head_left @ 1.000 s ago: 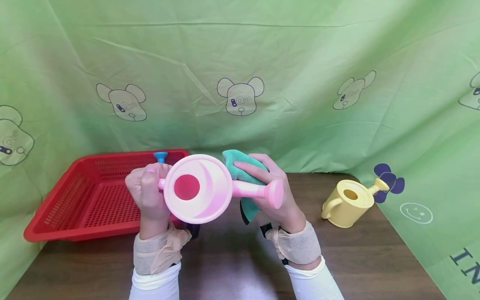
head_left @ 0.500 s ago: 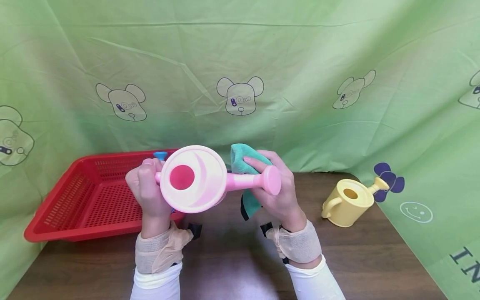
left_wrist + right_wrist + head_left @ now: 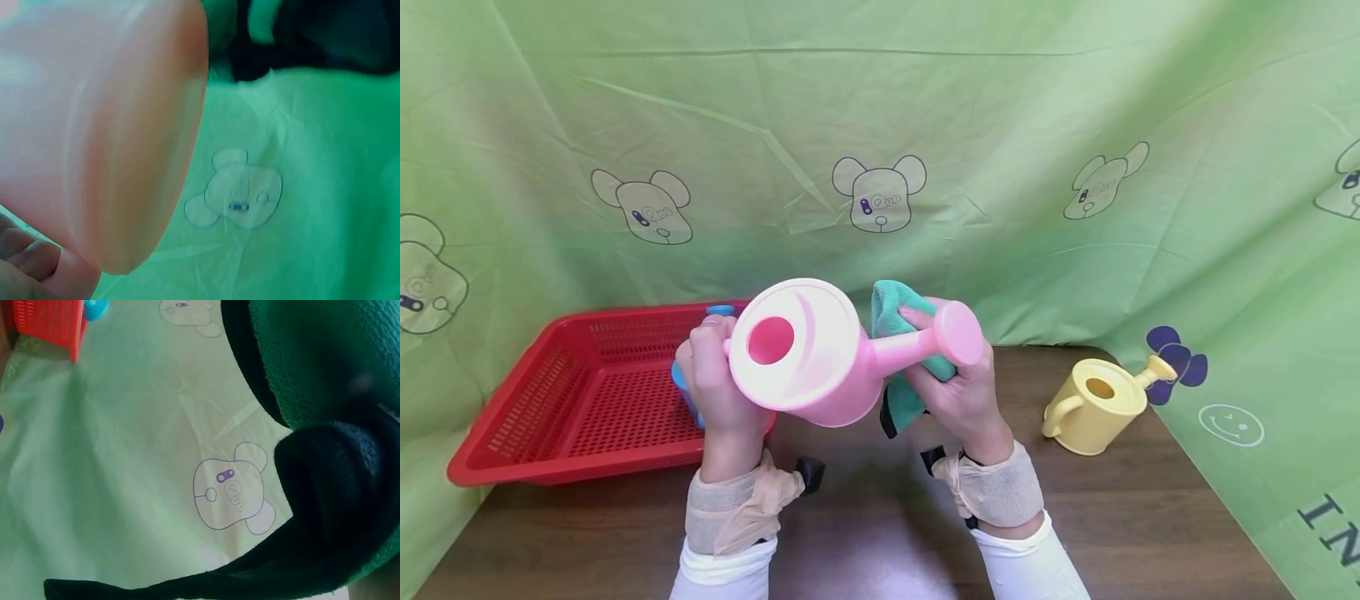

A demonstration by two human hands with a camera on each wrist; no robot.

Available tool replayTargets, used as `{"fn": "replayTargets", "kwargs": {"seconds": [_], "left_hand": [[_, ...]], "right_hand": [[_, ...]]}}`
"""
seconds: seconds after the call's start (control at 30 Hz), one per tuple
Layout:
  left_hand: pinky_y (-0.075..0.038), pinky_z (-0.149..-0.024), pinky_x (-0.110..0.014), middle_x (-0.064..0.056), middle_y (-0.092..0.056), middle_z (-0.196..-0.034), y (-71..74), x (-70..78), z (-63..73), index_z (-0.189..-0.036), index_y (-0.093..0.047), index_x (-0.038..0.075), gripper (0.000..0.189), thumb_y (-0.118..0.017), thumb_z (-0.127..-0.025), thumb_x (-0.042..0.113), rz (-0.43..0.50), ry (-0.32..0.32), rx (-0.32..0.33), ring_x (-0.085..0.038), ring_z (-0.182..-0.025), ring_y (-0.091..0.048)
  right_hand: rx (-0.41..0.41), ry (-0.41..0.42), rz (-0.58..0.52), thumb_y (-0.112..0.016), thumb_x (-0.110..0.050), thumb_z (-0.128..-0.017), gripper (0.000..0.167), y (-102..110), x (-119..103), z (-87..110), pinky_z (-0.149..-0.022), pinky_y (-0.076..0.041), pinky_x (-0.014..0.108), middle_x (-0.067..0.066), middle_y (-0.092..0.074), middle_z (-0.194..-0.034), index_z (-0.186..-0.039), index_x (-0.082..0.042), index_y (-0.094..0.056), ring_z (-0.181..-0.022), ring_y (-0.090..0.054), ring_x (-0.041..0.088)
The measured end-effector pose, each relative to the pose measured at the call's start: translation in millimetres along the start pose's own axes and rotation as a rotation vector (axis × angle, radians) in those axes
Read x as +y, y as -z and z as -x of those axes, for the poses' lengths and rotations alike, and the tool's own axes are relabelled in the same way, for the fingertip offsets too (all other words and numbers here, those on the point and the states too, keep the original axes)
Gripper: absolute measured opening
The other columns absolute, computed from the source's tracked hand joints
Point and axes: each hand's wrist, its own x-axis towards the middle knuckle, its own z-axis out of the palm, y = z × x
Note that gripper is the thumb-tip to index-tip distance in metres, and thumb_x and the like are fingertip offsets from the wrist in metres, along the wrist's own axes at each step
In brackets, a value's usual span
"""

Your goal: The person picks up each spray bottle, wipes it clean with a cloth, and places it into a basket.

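A pink watering can is held up over the table, its spout pointing right and its top tilted toward the head camera. My left hand grips it by the handle on its left side; in the left wrist view the can fills much of the picture, with curled fingers at the handle. My right hand holds a folded teal cloth just behind the spout, which overlaps that hand in the head view. The cloth's dark edge hangs down in the right wrist view.
A red perforated basket stands at the left, with a blue thing in it partly hidden behind my left hand. On the wooden table at the right is a yellow watering can. A green curtain closes off the back.
The pink watering can and my left hand have risen and shifted right, and the can now tips more, showing its side. The cloth has moved slightly up and right with my right hand.
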Motion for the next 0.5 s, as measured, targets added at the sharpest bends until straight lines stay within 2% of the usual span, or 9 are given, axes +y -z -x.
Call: {"fn": "replayTargets", "kwargs": {"seconds": [0.1, 0.17, 0.27, 0.4, 0.5], "left_hand": [[-0.018, -0.047, -0.026, 0.007, -0.03, -0.047, -3.2, 2.9, 2.4, -0.051, -0.034, 0.014, 0.046, -0.044, -0.096, 0.018, 0.014, 0.041, 0.012, -0.012, -0.048, -0.021], [-0.019, -0.048, -0.026, 0.006, -0.031, -0.047, -4.0, 4.9, 2.8, -0.051, -0.036, 0.014, 0.045, -0.044, -0.096, 0.018, 0.01, 0.044, 0.019, -0.012, -0.048, -0.022], [-0.022, -0.049, -0.026, 0.006, -0.033, -0.046, -4.0, 8.6, 2.1, -0.051, -0.038, 0.014, 0.045, -0.044, -0.095, 0.018, 0.03, 0.069, 0.022, -0.012, -0.049, -0.023], [-0.031, -0.054, -0.025, 0.004, -0.037, -0.049, -2.6, 12.7, 0.7, -0.053, -0.04, 0.014, 0.042, -0.043, -0.095, 0.018, 0.134, 0.115, 0.009, -0.013, -0.052, -0.027], [-0.038, -0.06, -0.025, 0.003, -0.043, -0.053, -2.0, 14.4, 0.8, -0.057, -0.043, 0.012, 0.039, -0.044, -0.095, 0.019, 0.225, 0.142, -0.002, -0.013, -0.055, -0.034]], "right_hand": [[-0.027, -0.017, -0.01, -0.076, -0.034, -0.096, 0.045, 0.8, 0.1, -0.5, -0.108, -0.051, 0.036, 0.029, -0.069, -0.116, -0.117, 0.007, -0.074, -0.123, -0.065, 0.021], [-0.051, -0.032, -0.022, -0.076, -0.034, -0.097, 0.045, 1.8, 0.5, -1.0, -0.108, -0.051, 0.036, 0.026, -0.069, -0.115, -0.117, 0.005, -0.074, -0.123, -0.064, 0.022], [-0.092, -0.072, -0.042, -0.075, -0.036, -0.097, 0.045, 3.7, 0.6, -1.1, -0.108, -0.05, 0.035, 0.017, -0.073, -0.117, -0.119, 0.003, -0.075, -0.124, -0.064, 0.02], [-0.128, -0.102, -0.051, -0.074, -0.038, -0.098, 0.05, 5.9, 0.7, 0.2, -0.109, -0.05, 0.03, -0.001, -0.076, -0.125, -0.121, 0.006, -0.073, -0.124, -0.065, 0.013], [-0.147, -0.095, -0.052, -0.074, -0.038, -0.098, 0.051, 6.7, 1.4, 1.0, -0.107, -0.051, 0.029, -0.004, -0.076, -0.127, -0.122, 0.007, -0.072, -0.122, -0.067, 0.01]]}}
